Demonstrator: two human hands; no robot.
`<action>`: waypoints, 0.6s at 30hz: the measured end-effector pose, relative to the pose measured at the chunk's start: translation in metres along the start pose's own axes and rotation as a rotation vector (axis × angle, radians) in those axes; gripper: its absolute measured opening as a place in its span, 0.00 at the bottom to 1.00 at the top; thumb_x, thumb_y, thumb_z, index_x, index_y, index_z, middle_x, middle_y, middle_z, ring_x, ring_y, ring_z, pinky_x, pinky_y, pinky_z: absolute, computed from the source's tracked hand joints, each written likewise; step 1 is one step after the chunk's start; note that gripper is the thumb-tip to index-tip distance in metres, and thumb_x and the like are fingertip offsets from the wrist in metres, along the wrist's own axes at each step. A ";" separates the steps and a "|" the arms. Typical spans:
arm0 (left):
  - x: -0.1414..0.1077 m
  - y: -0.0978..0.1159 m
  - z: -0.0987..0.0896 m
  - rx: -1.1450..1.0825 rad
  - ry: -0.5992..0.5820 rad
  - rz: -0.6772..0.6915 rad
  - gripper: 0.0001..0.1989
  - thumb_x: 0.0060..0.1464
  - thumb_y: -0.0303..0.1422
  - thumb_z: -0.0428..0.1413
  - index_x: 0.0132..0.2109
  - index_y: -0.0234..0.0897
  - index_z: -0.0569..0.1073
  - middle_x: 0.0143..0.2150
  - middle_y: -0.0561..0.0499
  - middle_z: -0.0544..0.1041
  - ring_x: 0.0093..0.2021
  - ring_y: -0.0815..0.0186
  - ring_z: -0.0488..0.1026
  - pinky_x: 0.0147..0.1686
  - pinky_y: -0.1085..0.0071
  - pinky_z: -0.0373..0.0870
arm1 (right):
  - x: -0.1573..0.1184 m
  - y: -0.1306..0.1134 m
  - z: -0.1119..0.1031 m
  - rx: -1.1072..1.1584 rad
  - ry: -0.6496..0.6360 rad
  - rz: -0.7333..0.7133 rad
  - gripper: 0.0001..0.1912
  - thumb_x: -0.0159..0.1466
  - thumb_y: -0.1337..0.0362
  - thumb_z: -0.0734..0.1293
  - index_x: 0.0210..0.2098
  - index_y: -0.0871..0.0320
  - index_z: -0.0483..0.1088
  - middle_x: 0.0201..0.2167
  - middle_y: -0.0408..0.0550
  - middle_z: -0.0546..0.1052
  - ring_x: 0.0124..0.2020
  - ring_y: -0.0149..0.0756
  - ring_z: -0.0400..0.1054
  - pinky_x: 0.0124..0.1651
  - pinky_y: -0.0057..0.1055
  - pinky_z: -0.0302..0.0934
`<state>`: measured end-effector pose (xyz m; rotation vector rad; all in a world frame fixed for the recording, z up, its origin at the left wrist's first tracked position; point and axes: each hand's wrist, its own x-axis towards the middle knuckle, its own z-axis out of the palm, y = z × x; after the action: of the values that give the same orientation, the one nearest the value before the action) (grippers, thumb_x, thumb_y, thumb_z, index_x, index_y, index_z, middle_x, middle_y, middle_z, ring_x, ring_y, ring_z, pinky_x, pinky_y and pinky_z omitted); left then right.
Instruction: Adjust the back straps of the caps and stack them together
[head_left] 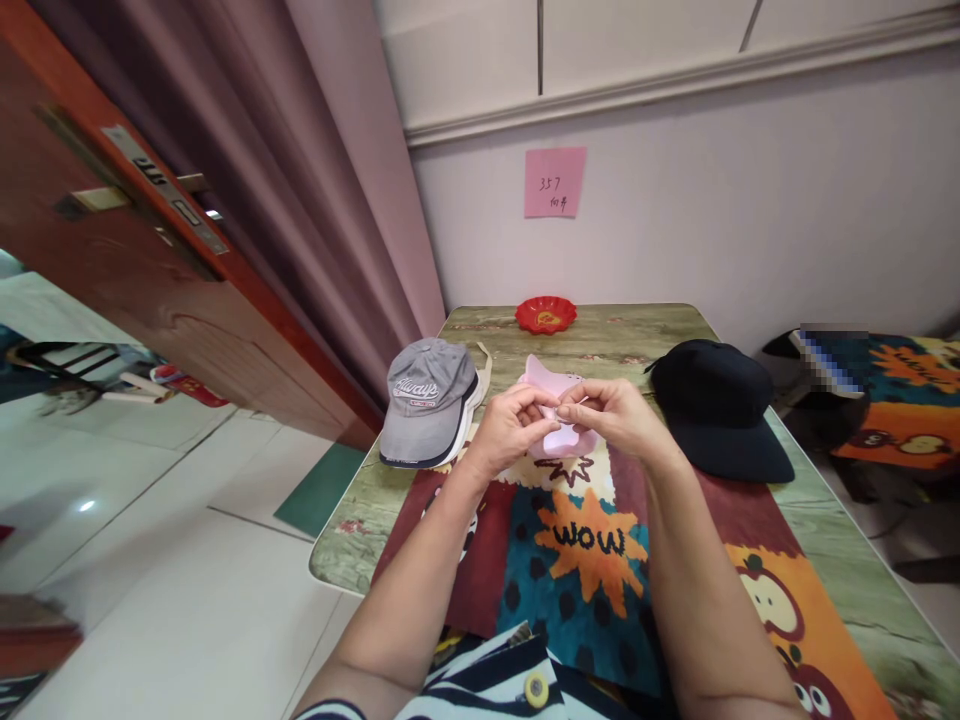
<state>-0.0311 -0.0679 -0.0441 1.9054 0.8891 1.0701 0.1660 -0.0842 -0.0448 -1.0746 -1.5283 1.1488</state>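
Note:
Between my two hands, over the middle of the table, is a light pink cap (pixel 564 440), partly hidden by my fingers. My left hand (pixel 517 420) pinches its near side with thumb and forefinger. Close against it, my right hand (pixel 609 412) pinches the same part, the fingertips of both hands nearly meeting. What small detail lies under the fingertips I cannot make out. A grey cap with white lettering (pixel 427 400) sits to the left, on top of a paler cap. On the right lies a black cap (pixel 712 410), its brim toward me.
A red scalloped dish (pixel 546 315) stands at the table's back. A colourful patterned cloth (pixel 585 560) covers the near middle of the wood-look table (pixel 360 535). A pink paper note (pixel 555 182) is on the wall. At left are a curtain (pixel 337 150) and a wooden door (pixel 225 330).

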 end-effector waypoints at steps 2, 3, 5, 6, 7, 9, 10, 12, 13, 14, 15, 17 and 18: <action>-0.001 -0.001 0.000 -0.019 0.009 -0.016 0.09 0.49 0.31 0.65 0.40 0.36 0.80 0.36 0.51 0.77 0.27 0.73 0.69 0.27 0.77 0.65 | 0.001 0.000 0.002 0.024 0.001 -0.010 0.18 0.57 0.50 0.74 0.31 0.60 0.77 0.25 0.46 0.77 0.24 0.33 0.69 0.28 0.28 0.63; -0.001 -0.001 0.001 -0.031 0.016 -0.026 0.09 0.49 0.31 0.65 0.40 0.35 0.80 0.35 0.51 0.77 0.27 0.73 0.68 0.27 0.76 0.65 | 0.001 0.000 0.002 0.028 0.000 -0.011 0.17 0.58 0.50 0.74 0.31 0.60 0.76 0.25 0.46 0.77 0.24 0.33 0.70 0.28 0.29 0.63; -0.002 -0.001 0.002 -0.046 0.027 -0.040 0.10 0.50 0.32 0.65 0.41 0.35 0.80 0.35 0.51 0.77 0.26 0.73 0.68 0.26 0.76 0.65 | 0.000 0.000 0.003 0.018 -0.004 -0.004 0.17 0.59 0.51 0.73 0.31 0.60 0.76 0.26 0.46 0.77 0.24 0.33 0.70 0.28 0.29 0.63; -0.003 -0.001 0.002 -0.048 0.029 -0.043 0.10 0.50 0.32 0.65 0.41 0.35 0.80 0.35 0.51 0.77 0.26 0.73 0.68 0.26 0.76 0.65 | 0.000 0.000 0.003 0.007 -0.007 -0.001 0.16 0.59 0.51 0.73 0.31 0.60 0.76 0.25 0.46 0.77 0.24 0.33 0.70 0.28 0.29 0.63; -0.003 -0.001 0.003 -0.049 0.028 -0.042 0.10 0.50 0.32 0.65 0.41 0.35 0.80 0.35 0.51 0.77 0.26 0.73 0.68 0.27 0.76 0.66 | 0.000 0.000 0.003 -0.004 -0.009 0.001 0.16 0.59 0.52 0.73 0.30 0.60 0.75 0.25 0.46 0.77 0.24 0.33 0.70 0.28 0.29 0.63; -0.004 0.000 0.004 -0.047 0.021 -0.033 0.10 0.50 0.32 0.65 0.41 0.34 0.80 0.35 0.51 0.77 0.27 0.73 0.69 0.27 0.76 0.66 | 0.000 0.000 0.001 -0.016 -0.014 0.000 0.15 0.59 0.52 0.73 0.30 0.60 0.75 0.24 0.46 0.76 0.24 0.33 0.69 0.28 0.28 0.62; -0.004 0.000 0.004 -0.047 0.019 -0.027 0.09 0.51 0.32 0.65 0.41 0.34 0.80 0.35 0.51 0.77 0.27 0.73 0.69 0.28 0.76 0.67 | -0.001 0.000 0.001 -0.017 -0.021 0.000 0.15 0.59 0.53 0.73 0.29 0.60 0.75 0.24 0.45 0.76 0.24 0.33 0.68 0.28 0.28 0.61; -0.004 0.001 0.005 -0.045 0.020 -0.014 0.09 0.52 0.32 0.65 0.41 0.35 0.80 0.35 0.50 0.77 0.28 0.72 0.70 0.29 0.76 0.67 | 0.000 0.001 0.001 -0.010 -0.037 0.000 0.14 0.59 0.54 0.73 0.29 0.60 0.75 0.24 0.45 0.75 0.24 0.32 0.67 0.27 0.27 0.60; -0.003 0.001 0.005 -0.042 0.020 -0.008 0.09 0.52 0.32 0.65 0.41 0.35 0.80 0.35 0.50 0.77 0.29 0.71 0.70 0.29 0.76 0.68 | 0.000 0.001 0.001 -0.003 -0.036 0.000 0.13 0.59 0.55 0.73 0.29 0.60 0.75 0.24 0.45 0.75 0.24 0.31 0.66 0.27 0.27 0.59; -0.003 0.001 0.005 -0.036 0.020 -0.002 0.09 0.52 0.33 0.64 0.41 0.35 0.80 0.35 0.50 0.76 0.29 0.71 0.71 0.29 0.75 0.68 | 0.000 0.001 0.002 0.006 -0.024 0.001 0.13 0.58 0.55 0.73 0.29 0.60 0.75 0.23 0.45 0.75 0.24 0.31 0.66 0.27 0.27 0.59; -0.002 0.001 0.005 -0.030 0.020 0.004 0.09 0.53 0.33 0.64 0.41 0.35 0.80 0.35 0.50 0.76 0.30 0.71 0.71 0.30 0.75 0.68 | 0.001 0.001 0.003 0.015 0.001 0.005 0.13 0.58 0.56 0.73 0.28 0.60 0.75 0.23 0.45 0.75 0.24 0.31 0.66 0.27 0.27 0.58; -0.001 0.001 0.005 -0.025 0.028 0.012 0.09 0.53 0.34 0.65 0.41 0.35 0.80 0.35 0.50 0.76 0.30 0.71 0.71 0.30 0.75 0.69 | 0.002 0.001 0.006 0.035 0.067 0.014 0.13 0.58 0.55 0.73 0.27 0.60 0.74 0.23 0.45 0.75 0.24 0.31 0.66 0.27 0.27 0.59; -0.001 0.001 0.004 -0.030 0.034 0.013 0.09 0.53 0.34 0.65 0.41 0.35 0.80 0.35 0.50 0.76 0.30 0.71 0.71 0.30 0.75 0.69 | 0.002 0.001 0.008 0.044 0.087 0.018 0.14 0.57 0.55 0.73 0.26 0.60 0.73 0.23 0.45 0.75 0.24 0.31 0.67 0.27 0.27 0.59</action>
<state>-0.0273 -0.0701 -0.0455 1.8756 0.8754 1.1211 0.1584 -0.0836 -0.0465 -1.0966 -1.4219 1.1284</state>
